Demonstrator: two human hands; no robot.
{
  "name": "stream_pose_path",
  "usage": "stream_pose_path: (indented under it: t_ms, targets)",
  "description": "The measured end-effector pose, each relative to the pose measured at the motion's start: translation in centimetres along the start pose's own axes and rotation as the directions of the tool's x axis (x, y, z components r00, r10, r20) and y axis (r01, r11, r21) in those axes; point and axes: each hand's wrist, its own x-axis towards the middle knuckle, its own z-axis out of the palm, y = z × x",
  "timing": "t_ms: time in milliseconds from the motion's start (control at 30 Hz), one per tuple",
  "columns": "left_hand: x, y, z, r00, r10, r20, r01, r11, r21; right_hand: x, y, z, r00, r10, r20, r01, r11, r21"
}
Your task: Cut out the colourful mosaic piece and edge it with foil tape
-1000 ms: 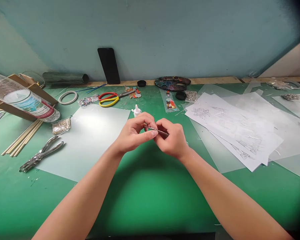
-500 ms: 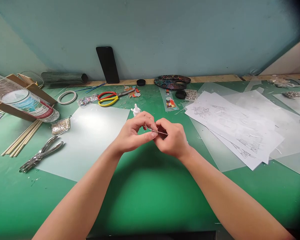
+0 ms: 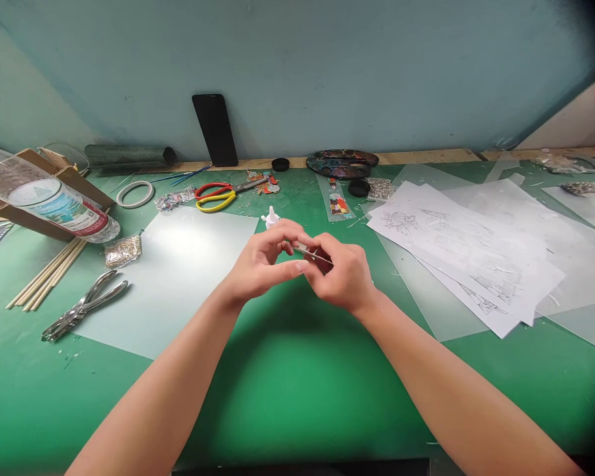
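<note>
My right hand [image 3: 344, 274] is closed, its thumb and fingers pinching a small thin flat piece [image 3: 305, 250] seen almost edge-on. What the piece is I cannot make out; it looks greyish along its edge. My left hand [image 3: 268, 258] is at the piece's left end, fingers curled over it and thumb apart below, with a gap showing between. Whether the left fingertips touch the piece cannot be seen clearly. Just beyond the left hand stands a white nozzle bottle [image 3: 271, 217], its lower part hidden.
Left are a hole-punch plier [image 3: 82, 307], wooden sticks [image 3: 47, 274], a bead bag [image 3: 123, 250], a plastic bottle [image 3: 59, 201] and a translucent sheet [image 3: 178, 284]. Behind lie scissors [image 3: 223, 196], a phone [image 3: 215, 130] and a dark oval palette [image 3: 342, 162]. Drawn papers [image 3: 456, 244] lie right.
My left thumb has come off the piece, and more of the piece's surface shows. My right hand keeps its grip in nearly the same place. The view has shifted slightly.
</note>
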Motion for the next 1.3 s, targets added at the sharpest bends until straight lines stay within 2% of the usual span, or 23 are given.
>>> stream_pose_path:
  t_ms: [100,200,333,467,533,667,967,1033,1167,1300]
  targets:
    - [0.1,-0.1,0.0,0.988,-0.089,-0.125,0.063,0.979,-0.192,0.0,0.0,0.0,0.998,-0.017,-0.057,0.013,0.998,-0.067]
    - [0.4,0.3,0.4,0.939,-0.176,-0.294,0.060,0.929,-0.364,0.1,-0.1,0.0,0.994,-0.036,-0.108,0.023,0.992,-0.124]
    - [0.8,0.7,0.8,0.865,-0.188,-0.465,-0.025,0.910,-0.415,0.2,-0.2,0.1,0.987,-0.035,-0.155,0.013,0.991,-0.136]
    - [0.9,0.7,0.7,0.804,-0.207,-0.557,-0.059,0.905,-0.422,0.1,-0.2,0.1,0.985,-0.043,-0.164,0.017,0.987,-0.157]
    - [0.9,0.6,0.5,0.789,-0.203,-0.580,-0.058,0.915,-0.398,0.1,-0.2,0.1,0.985,-0.047,-0.166,0.020,0.986,-0.163]
    - [0.9,0.7,0.7,0.792,-0.162,-0.589,-0.062,0.938,-0.341,0.1,0.0,0.1,0.980,-0.092,-0.176,0.056,0.978,-0.201]
    - [0.5,1.2,1.4,0.838,-0.071,-0.541,-0.109,0.950,-0.293,0.2,0.2,-0.3,0.958,-0.201,-0.203,0.158,0.965,-0.210]
    - [0.4,1.0,1.5,0.822,-0.090,-0.562,-0.109,0.945,-0.310,0.2,0.2,-0.5,0.957,-0.213,-0.198,0.175,0.965,-0.193]
    - [0.6,0.7,1.4,0.759,-0.177,-0.627,-0.083,0.928,-0.363,0.1,0.4,-0.5,0.965,-0.176,-0.195,0.140,0.973,-0.184]
    - [0.7,1.3,1.2,0.744,-0.188,-0.641,-0.091,0.922,-0.377,0.1,0.9,0.0,0.957,-0.105,-0.271,0.065,0.986,-0.151]
